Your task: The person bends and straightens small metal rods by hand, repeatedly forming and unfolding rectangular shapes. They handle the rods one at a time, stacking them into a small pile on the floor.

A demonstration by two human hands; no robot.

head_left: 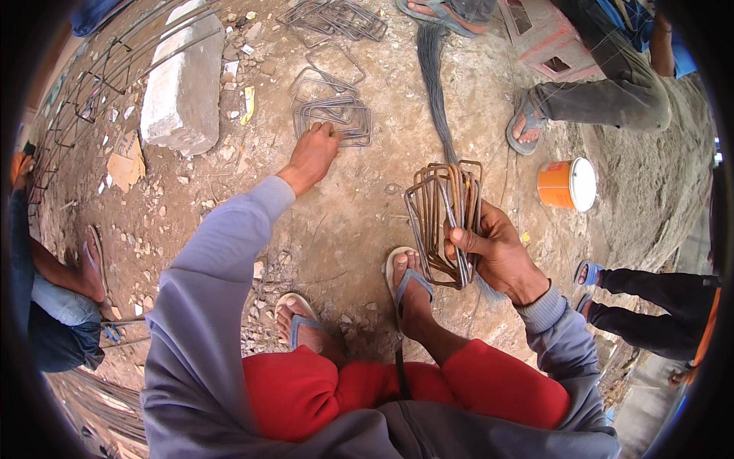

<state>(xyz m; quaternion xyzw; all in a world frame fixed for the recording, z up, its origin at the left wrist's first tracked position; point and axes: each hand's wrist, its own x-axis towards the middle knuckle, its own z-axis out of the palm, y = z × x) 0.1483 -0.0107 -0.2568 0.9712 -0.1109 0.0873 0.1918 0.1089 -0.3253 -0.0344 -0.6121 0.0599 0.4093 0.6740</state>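
My right hand (497, 249) is closed round a bundle of bent steel stirrups (437, 206), rectangular rebar loops held upright with the thumb across their near side. To the left, my left hand (313, 157) reaches down to a loose pile of similar stirrups (355, 122) on the ground. Its fingers are bent over the pile's near edge and seem to pinch a loop; the fingertips are partly hidden. Behind the held bundle runs a long hank of thin grey tie wire (436, 92).
More stirrups (336, 19) lie farther off. A white concrete block (183, 84) and a rebar cage (92, 84) stand at the left. An orange bucket (566, 184) is at the right, near another person's sandalled foot (526, 126). Other people are at both sides.
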